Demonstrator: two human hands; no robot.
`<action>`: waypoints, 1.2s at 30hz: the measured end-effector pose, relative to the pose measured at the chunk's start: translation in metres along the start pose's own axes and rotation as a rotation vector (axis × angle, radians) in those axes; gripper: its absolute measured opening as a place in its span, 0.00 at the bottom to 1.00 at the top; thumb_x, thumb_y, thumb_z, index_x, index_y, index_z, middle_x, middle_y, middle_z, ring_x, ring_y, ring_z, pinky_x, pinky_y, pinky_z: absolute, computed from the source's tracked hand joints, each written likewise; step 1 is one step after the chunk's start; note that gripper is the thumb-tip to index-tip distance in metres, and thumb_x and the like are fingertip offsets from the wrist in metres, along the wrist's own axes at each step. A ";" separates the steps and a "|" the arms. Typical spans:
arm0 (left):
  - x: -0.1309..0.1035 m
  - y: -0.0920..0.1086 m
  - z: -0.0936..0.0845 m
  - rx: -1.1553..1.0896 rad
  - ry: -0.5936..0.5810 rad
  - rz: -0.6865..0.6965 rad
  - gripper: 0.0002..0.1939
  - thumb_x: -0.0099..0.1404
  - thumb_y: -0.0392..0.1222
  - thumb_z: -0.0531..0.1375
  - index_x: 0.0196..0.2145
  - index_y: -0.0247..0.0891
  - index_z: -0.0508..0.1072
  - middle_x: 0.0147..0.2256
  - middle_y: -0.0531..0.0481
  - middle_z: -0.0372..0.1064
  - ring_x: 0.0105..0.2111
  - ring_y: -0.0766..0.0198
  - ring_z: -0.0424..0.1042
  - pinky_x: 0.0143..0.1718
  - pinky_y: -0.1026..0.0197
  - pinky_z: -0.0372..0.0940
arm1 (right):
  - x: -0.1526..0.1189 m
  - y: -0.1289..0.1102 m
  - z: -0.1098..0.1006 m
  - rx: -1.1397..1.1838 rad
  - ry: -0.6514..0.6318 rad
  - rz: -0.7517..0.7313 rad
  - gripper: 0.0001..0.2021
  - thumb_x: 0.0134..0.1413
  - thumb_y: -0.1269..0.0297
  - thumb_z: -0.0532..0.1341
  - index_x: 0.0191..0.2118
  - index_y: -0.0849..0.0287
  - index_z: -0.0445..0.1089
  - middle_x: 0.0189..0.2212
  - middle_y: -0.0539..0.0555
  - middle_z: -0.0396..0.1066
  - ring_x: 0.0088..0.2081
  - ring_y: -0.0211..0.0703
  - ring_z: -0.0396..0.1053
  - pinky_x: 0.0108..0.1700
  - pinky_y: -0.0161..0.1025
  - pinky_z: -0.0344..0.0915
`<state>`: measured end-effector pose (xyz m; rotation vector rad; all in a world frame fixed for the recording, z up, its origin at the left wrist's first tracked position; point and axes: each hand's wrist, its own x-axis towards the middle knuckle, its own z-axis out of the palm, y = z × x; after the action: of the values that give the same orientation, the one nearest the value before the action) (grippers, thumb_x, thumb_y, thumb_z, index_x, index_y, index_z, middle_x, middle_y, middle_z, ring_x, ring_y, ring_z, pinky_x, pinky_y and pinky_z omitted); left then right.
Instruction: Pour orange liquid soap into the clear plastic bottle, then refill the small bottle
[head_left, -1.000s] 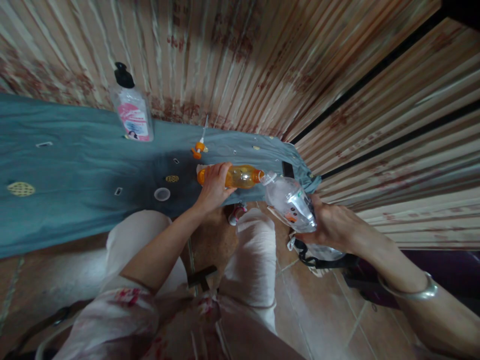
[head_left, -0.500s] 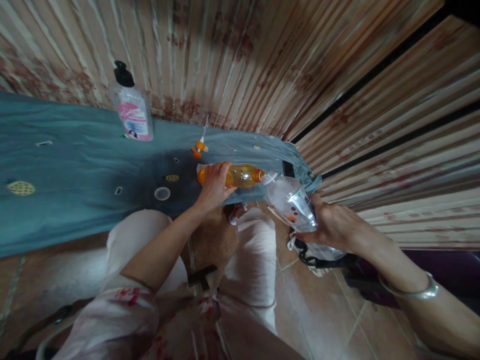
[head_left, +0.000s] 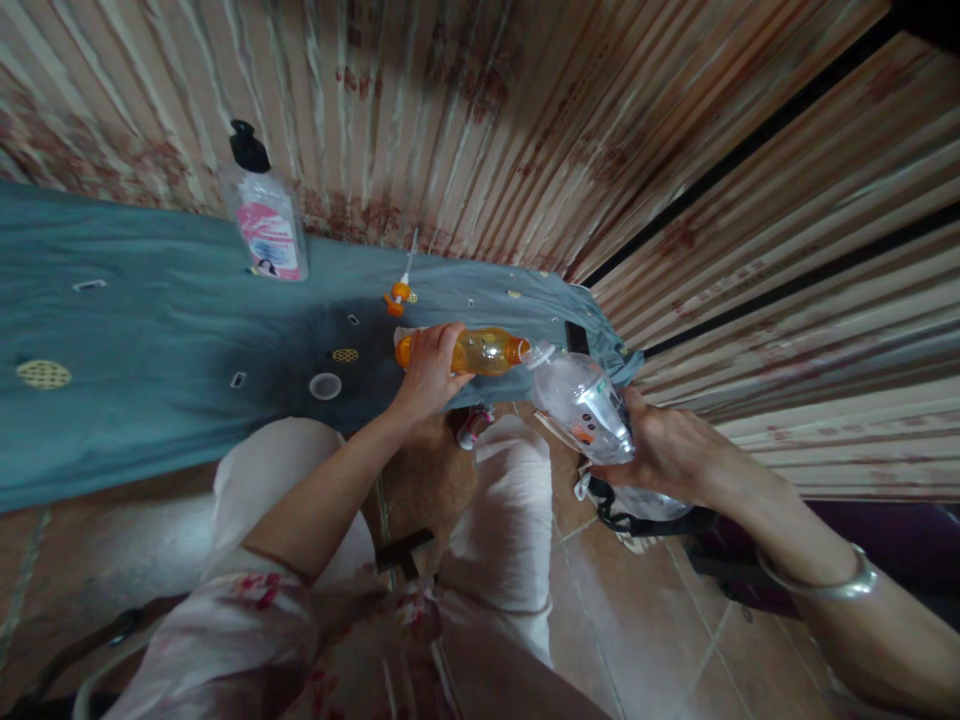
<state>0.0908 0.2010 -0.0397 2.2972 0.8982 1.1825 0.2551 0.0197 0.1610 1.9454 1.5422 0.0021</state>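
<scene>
My left hand (head_left: 431, 368) is wrapped round an orange see-through bottle (head_left: 491, 352), which lies nearly level with its neck to the right. A clear plastic bottle (head_left: 581, 405) with a printed label is gripped near its base by my right hand (head_left: 664, 445). The two bottle mouths meet, or nearly so; whether liquid passes between them I cannot make out. Beyond my left hand, an orange pump head (head_left: 397, 296) with a thin tube lies on the teal cloth (head_left: 165, 330). A small round whitish cap (head_left: 325, 386) rests on the cloth, left of my left hand.
A pump bottle with a pink label (head_left: 268, 225) stands at the back left against the pleated curtain (head_left: 450, 120). A dark flat object (head_left: 577, 338) lies at the cloth's right end. Below are my knees, the tiled floor (head_left: 585, 600) and a bag with black straps (head_left: 637, 515).
</scene>
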 end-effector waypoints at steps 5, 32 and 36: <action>0.000 0.001 0.000 -0.003 -0.001 0.003 0.35 0.50 0.42 0.68 0.52 0.36 0.57 0.48 0.40 0.64 0.50 0.49 0.64 0.52 0.47 0.57 | 0.000 -0.002 -0.002 0.008 -0.021 0.003 0.34 0.45 0.46 0.61 0.50 0.67 0.55 0.29 0.61 0.75 0.34 0.58 0.75 0.27 0.39 0.57; 0.000 -0.001 -0.001 0.012 -0.013 -0.009 0.35 0.51 0.41 0.67 0.53 0.37 0.57 0.49 0.40 0.63 0.50 0.49 0.63 0.52 0.47 0.57 | 0.000 -0.002 -0.004 0.015 -0.022 0.005 0.35 0.45 0.46 0.60 0.51 0.68 0.55 0.29 0.64 0.75 0.34 0.60 0.75 0.28 0.40 0.58; 0.000 -0.001 -0.002 0.013 -0.005 0.000 0.35 0.50 0.41 0.68 0.52 0.37 0.57 0.49 0.40 0.64 0.49 0.49 0.64 0.51 0.47 0.57 | 0.000 -0.002 -0.005 0.014 -0.041 0.009 0.33 0.45 0.47 0.61 0.51 0.67 0.55 0.31 0.63 0.76 0.35 0.58 0.75 0.28 0.40 0.58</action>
<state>0.0891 0.2018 -0.0394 2.3101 0.9065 1.1735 0.2513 0.0226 0.1634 1.9513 1.5111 -0.0447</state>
